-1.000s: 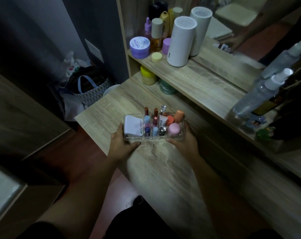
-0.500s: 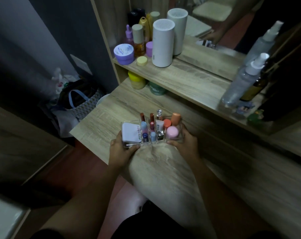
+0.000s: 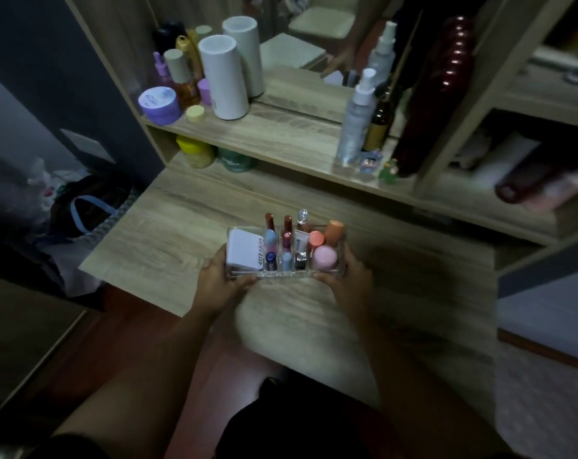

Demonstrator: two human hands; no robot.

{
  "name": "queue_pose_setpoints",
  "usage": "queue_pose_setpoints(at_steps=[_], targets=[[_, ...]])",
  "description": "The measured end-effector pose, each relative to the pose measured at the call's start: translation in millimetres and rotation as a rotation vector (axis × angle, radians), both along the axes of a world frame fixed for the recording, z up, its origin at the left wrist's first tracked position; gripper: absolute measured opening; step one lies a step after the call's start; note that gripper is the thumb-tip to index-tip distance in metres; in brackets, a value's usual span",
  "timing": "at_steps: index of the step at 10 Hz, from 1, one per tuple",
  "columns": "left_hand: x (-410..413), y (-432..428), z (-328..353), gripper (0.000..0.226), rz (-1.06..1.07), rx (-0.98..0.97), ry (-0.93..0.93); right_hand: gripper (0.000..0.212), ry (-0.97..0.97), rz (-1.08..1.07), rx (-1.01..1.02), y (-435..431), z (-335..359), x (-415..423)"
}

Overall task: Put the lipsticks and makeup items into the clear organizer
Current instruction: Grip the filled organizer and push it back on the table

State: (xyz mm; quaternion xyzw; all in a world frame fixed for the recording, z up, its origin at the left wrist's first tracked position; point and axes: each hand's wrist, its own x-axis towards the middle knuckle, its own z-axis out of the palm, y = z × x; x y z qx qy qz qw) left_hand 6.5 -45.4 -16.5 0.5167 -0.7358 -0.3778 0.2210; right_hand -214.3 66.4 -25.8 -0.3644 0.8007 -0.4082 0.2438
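The clear organizer sits on the wooden vanity top, near its front edge. A white compact box fills its left compartment. Several lipsticks and small tubes stand in the middle slots. A pink round jar and orange-capped items occupy the right compartment. My left hand grips the organizer's left end. Its right end is held by my right hand.
A raised shelf behind carries a purple jar, bottles, a white cylinder and a spray bottle before a mirror. Yellow and green jars stand under it. Open shelving is at the right; bags lie on the floor left.
The view has swung to the right, bringing the right-hand shelving into sight. Both hands keep hold of the organizer, which stays at about the same spot on the vanity top.
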Motion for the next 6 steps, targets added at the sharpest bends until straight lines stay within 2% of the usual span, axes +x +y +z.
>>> queue_pose_setpoints(at_steps=[3,4,5,6], targets=[[-53.8,28.1,6.1,0.077,-0.197,0.037,-0.024,0.065,-0.231,-0.174,0.009,79.2,3.7,-24.0],[-72.4,32.1,6.6,0.077,-0.244,0.038,-0.065,0.055,-0.237,-0.245,0.109,94.5,2.8,-37.3],[-99.6,37.7,6.0,0.076,-0.315,0.059,-0.061,0.03,-0.17,-0.337,0.13,109.7,9.1,-51.4],[-114.7,40.4,5.7,0.076,-0.348,0.071,-0.028,0.029,-0.166,-0.346,0.087,116.0,16.1,-58.1]])
